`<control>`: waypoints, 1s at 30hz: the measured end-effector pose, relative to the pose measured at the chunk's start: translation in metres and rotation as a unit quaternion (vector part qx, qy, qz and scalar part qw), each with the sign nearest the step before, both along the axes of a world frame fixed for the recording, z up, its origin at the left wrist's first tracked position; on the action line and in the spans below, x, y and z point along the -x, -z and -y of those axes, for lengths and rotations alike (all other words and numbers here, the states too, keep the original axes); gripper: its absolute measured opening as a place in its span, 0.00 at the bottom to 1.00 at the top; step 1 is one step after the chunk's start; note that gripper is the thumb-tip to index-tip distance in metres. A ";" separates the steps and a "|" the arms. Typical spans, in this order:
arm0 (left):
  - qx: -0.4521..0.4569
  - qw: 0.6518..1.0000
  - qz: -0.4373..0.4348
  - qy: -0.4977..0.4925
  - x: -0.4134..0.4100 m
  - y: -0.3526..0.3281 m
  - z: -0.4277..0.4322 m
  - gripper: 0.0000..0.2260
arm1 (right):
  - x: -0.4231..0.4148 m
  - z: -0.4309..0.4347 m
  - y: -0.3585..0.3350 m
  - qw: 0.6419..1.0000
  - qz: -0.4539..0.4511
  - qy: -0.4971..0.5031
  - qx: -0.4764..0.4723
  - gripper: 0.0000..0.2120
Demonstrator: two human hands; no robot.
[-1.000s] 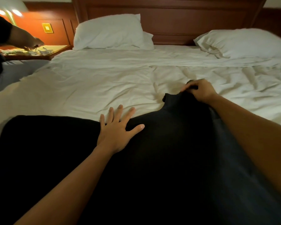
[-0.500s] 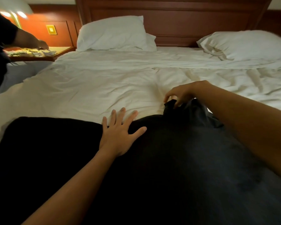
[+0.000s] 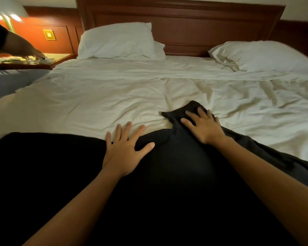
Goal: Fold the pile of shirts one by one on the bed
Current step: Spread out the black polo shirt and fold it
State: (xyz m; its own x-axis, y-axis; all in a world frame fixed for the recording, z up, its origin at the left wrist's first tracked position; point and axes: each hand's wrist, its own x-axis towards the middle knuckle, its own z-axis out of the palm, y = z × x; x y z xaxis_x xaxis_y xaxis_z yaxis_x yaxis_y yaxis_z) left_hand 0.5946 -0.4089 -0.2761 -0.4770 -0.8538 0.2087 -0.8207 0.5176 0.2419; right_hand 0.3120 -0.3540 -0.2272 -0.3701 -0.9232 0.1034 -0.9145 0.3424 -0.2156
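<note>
One wide bed [image 3: 96, 96] fills most of the view, its white sheet creased and rumpled, more so on the right half. A black shirt [image 3: 167, 183] lies spread on the near part of the bed and covers the whole lower half of the picture. What shows of it runs wide, from the left edge of the frame across to the right, and its near side passes out of sight at the bottom, so its full length cannot be told. From its far edge a narrow tongue of cloth [image 3: 180, 112] sticks out toward the dark wooden headboard [image 3: 194, 29]. Whether that tongue is a sleeve or a collar cannot be told. Greyer cloth [image 3: 274, 157] trails off to the right, and I cannot tell if it belongs to the same shirt.

Two white pillows lean at the head of the bed, the left pillow [image 3: 117, 40] against the headboard and the right pillow [image 3: 261, 56] lying lower. A bedside table [image 3: 59, 58] stands to the left under orange light, and another person's arm [image 3: 20, 45] reaches over it.

The left hand [image 3: 124, 151] lies palm down on the shirt's far edge, fingers straight and spread, the tips reaching onto the sheet. The right hand [image 3: 203, 128] lies palm down on the narrow tongue, fingers straight and a little apart, pressing it flat. Neither hand grips anything.
</note>
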 end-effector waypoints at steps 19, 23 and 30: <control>-0.048 0.993 0.104 0.009 -0.118 -0.029 -0.110 0.35 | -0.067 -0.223 0.020 0.994 -0.034 0.030 -0.097 0.31; -0.099 0.981 0.145 -0.087 -0.192 -0.040 -0.172 0.34 | -0.089 -0.306 0.010 0.988 -0.016 0.031 -0.150 0.31; -0.163 0.979 0.104 -0.057 -0.224 -0.056 -0.299 0.32 | -0.139 -0.418 -0.016 0.982 -0.010 0.002 -0.187 0.34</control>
State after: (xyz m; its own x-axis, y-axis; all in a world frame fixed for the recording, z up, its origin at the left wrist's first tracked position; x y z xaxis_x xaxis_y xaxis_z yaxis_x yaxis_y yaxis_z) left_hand 0.8190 -0.1097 -0.2206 -0.3782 -0.9088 -0.1760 -0.9177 0.3432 0.2001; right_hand 0.4508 0.0638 -0.2109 -0.3746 -0.8965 -0.2365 -0.9158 0.3976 -0.0564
